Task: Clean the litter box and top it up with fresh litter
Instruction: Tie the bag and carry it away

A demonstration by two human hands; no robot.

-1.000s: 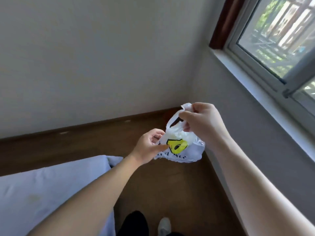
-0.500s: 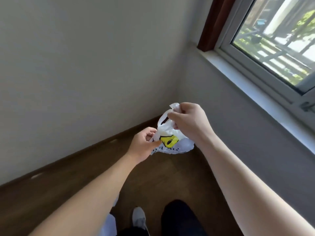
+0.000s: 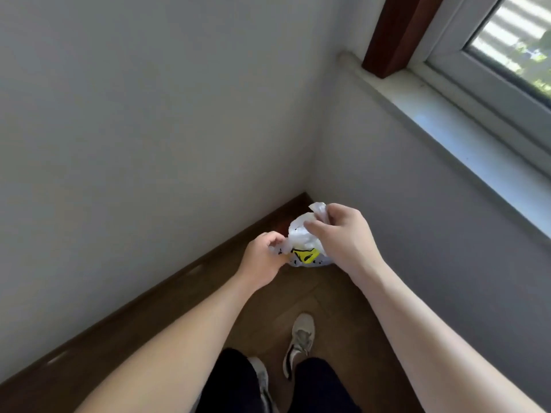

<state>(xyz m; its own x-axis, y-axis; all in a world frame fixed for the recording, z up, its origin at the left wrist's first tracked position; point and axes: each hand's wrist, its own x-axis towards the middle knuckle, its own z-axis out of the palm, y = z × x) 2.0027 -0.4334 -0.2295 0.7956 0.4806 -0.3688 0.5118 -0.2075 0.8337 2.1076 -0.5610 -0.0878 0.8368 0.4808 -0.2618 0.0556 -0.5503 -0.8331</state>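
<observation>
while the right hand (image 3: 343,236) pinches the bunched top of the small white bag (image 3: 302,238) and the left hand (image 3: 262,259) grips its side, it hangs above the wooden floor (image 3: 328,295) near the corner (image 3: 306,194); this looks like sealing the waste, and next comes a tight knot.

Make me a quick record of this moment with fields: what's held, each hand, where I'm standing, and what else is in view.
held item: white plastic bag with yellow and black print, up in the air
left hand: pinches the bag's left edge
right hand: grips the bunched top of the bag
location: room corner, wooden floor, window sill on the right
also in view: shoes below
litter box: not in view
</observation>
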